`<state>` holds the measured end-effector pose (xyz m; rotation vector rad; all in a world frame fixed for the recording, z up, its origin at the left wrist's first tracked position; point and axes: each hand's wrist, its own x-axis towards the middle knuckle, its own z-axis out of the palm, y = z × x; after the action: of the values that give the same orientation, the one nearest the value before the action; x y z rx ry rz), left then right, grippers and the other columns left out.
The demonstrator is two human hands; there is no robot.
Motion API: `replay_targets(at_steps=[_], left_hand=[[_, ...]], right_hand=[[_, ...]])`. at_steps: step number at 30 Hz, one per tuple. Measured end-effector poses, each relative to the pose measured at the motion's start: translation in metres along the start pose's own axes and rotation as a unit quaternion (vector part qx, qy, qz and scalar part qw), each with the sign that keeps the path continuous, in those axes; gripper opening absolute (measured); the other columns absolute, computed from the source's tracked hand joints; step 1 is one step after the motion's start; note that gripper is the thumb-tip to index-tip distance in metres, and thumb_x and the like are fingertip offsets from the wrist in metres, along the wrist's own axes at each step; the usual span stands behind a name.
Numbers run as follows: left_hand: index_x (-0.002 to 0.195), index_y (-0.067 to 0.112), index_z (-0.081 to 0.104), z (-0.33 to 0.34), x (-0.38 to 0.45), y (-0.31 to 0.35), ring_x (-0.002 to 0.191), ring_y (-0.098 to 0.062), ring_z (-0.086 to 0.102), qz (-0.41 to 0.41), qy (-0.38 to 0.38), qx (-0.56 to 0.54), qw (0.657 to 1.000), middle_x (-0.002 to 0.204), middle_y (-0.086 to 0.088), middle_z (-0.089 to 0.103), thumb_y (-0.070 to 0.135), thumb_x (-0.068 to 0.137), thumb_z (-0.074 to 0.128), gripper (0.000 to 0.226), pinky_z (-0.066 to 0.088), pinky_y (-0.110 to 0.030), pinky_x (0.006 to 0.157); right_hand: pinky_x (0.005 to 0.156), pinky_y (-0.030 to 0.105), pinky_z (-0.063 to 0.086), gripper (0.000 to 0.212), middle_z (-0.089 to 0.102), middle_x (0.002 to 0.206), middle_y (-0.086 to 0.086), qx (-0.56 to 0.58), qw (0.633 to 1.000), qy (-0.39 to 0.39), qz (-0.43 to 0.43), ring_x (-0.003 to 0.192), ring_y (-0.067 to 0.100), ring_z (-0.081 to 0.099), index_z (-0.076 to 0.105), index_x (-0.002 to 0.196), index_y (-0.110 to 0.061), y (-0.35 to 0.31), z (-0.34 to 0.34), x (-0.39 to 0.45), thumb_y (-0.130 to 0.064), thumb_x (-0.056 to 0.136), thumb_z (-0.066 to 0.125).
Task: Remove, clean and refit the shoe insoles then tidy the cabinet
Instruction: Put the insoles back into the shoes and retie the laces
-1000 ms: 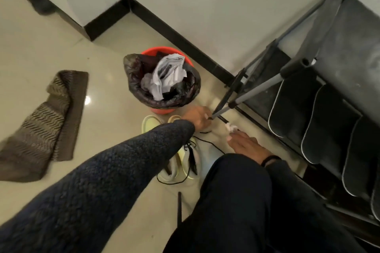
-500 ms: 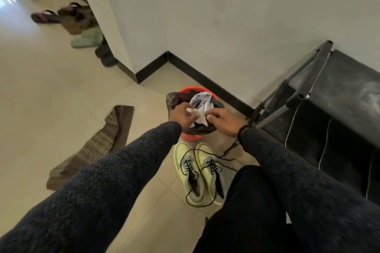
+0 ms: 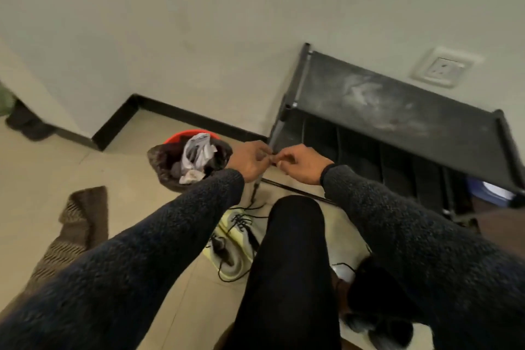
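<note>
**Hands meet at the corner of the shoe cabinet**

From the head camera I see my left hand and right hand brought together, fingertips almost touching, just in front of the left post of the black shoe cabinet. Both sets of fingers are curled inward — whether they pinch anything I cannot tell, the spot is too small and blurred. The cabinet's top shelf is dusty and smeared. Left of my hands stands a red bin lined with a dark bag, crumpled paper inside. Below, on the floor, the pale yellow shoes with loose black laces lie beside my knee — their insoles are not visible. A striped cloth lies further left.
</note>
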<state>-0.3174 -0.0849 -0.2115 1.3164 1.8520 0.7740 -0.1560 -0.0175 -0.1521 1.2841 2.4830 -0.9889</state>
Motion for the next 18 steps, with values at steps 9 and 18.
replay_targets(at_steps=[9,18], left_hand=[[0.101,0.035,0.072,0.118,-0.013,0.144,0.085,-0.01,0.069,0.151,-0.131,0.1,0.975,0.087,0.007,0.073,0.031,0.087,0.07,0.015,0.057,-0.033,0.088],[0.099,0.029,0.072,0.278,-0.062,0.244,0.088,-0.014,0.069,0.205,-0.253,0.14,0.935,0.091,0.001,0.074,0.028,0.088,0.069,0.012,0.054,-0.027,0.086]], right_hand=[[0.1,0.035,0.05,0.028,0.071,0.119,0.0,-0.012,0.987,0.091,0.132,0.111,0.019,0.064,0.071,0.12,-0.026,0.118,-0.049,-0.152,-0.026,0.096,0.057],[0.092,0.031,0.052,0.023,0.069,0.101,-0.005,0.029,0.964,0.068,0.255,0.097,0.018,0.065,0.075,0.111,-0.021,0.269,-0.042,-0.297,-0.02,0.093,0.06]])
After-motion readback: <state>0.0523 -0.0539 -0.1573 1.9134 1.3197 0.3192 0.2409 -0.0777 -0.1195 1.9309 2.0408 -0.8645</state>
